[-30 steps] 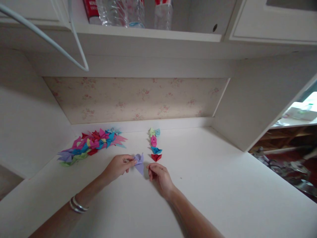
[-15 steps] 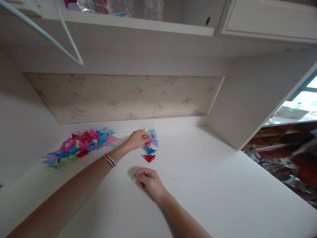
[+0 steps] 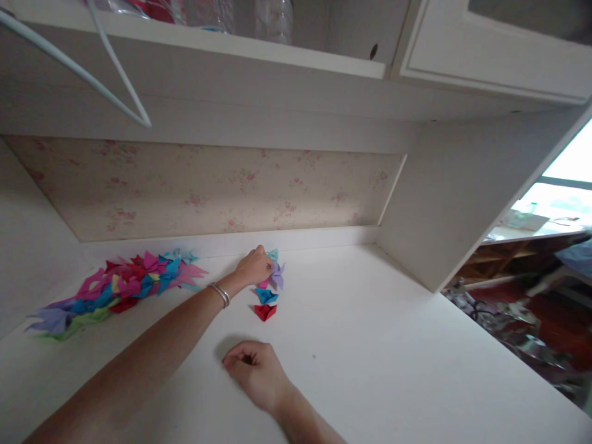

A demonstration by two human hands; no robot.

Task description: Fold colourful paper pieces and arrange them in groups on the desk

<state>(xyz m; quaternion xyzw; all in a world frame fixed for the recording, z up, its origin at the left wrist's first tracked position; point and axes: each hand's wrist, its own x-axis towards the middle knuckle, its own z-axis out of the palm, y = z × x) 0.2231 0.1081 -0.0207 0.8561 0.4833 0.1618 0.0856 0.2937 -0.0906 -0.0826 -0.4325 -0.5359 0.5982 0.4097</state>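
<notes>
At far left, a heap of folded papers in pink, red, blue, lavender and green lies on the white counter, its long axis running from the near left toward the back panel, which bears a floral pattern. The left forearm, with a silver bracelet at the wrist, crosses diagonally to the middle. The left hand has its fingers drawn together, clamped on the left edge of the lavender paper; the exact contact of the fingertips is hidden. Nearer the person, the right hand is loosely curled, thumb and forefinger together at the tips, pointing left, low over the counter. Beyond it, the red paper and the blue paper lie one behind the other, long axes across the view, each with a blunt point toward the person. The magenta paper is partly covered by the left hand, and the light-blue paper shows behind it. The lavender paper, right of the fingers, has its long axis roughly near to far: one point upper right, one lower right. Whether it touches the counter cannot be told.
</notes>
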